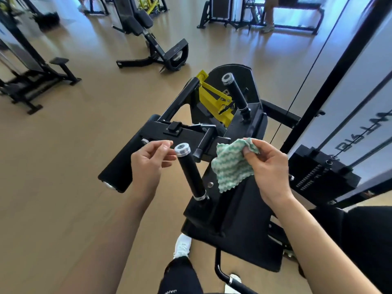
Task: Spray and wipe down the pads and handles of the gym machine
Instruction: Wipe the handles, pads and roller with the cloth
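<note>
A black gym machine (237, 211) stands right in front of me. Its near handle (189, 170), a black grip with a silver end cap, rises between my hands. A second black handle (235, 91) stands farther back, and a black roller pad (118, 166) juts out to the left. My right hand (268, 166) pinches a green-and-white wavy-striped cloth (231, 164) that hangs just right of the near handle. My left hand (151, 159) is empty, fingers apart, close to the left of the handle's cap without gripping it. No spray bottle is in view.
A yellow lever (214, 100) sits behind the pad arm. The weight stack (322, 175) and its upright frame are at the right. Other black machines (152, 32) stand across the tan floor. A person's legs (268, 15) show far back. My white shoe (182, 247) is below.
</note>
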Tool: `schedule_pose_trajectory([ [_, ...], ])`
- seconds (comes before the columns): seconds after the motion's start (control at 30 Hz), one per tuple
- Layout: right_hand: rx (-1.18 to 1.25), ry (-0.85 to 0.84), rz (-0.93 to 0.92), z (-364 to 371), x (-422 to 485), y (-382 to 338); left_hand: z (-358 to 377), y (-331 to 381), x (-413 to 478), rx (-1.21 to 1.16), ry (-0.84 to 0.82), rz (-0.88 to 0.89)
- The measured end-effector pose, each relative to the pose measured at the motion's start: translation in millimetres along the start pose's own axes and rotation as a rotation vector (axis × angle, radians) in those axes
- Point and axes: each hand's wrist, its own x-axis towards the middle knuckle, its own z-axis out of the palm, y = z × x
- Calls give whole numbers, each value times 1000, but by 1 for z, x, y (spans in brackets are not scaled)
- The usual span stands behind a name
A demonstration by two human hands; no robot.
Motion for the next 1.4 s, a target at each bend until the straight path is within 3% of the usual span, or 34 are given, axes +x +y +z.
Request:
schedule_pose_trajectory([
  [0.2, -107, 162, -74, 15, 61, -19, 54, 14, 93, 6, -413, -89],
  [0.37, -224, 190, -97, 35, 106, -22, 109, 12, 145, 68, -796, -90],
  [0.47, -310, 225, -119, 45, 130, -21, 137, 6, 165, 54, -934, -128],
  [0.57, -443, 332, -115, 49, 148, -10, 156, -4, 178, -19, -872, -183],
  [0.7, -533, 527, -130, 61, 164, 10, 171, -25, 186, -59, -582, -243],
  [0.77, -476, 563, -81, 71, 171, 18, 180, -24, 188, -151, -518, -342],
  [0.87, -246, 469, 126, 79, 180, 27, 192, -12, 193, -520, -520, -619],
  [0.93, -88, 422, 210, 77, 183, 30, 197, -6, 193, -626, -544, -664],
  [1.07, -58, 307, 188, 74, 183, 14, 200, 7, 185, -666, -527, -628],
  [1.2, -24, 221, 14, 83, 187, -7, 190, 16, 189, -772, -504, -447],
  [1.33, -64, 229, -43, 82, 187, -3, 186, 8, 185, -786, -519, -301],
  [1.4, -137, 263, 8, 76, 186, 8, 194, -6, 179, -718, -562, -326],
])
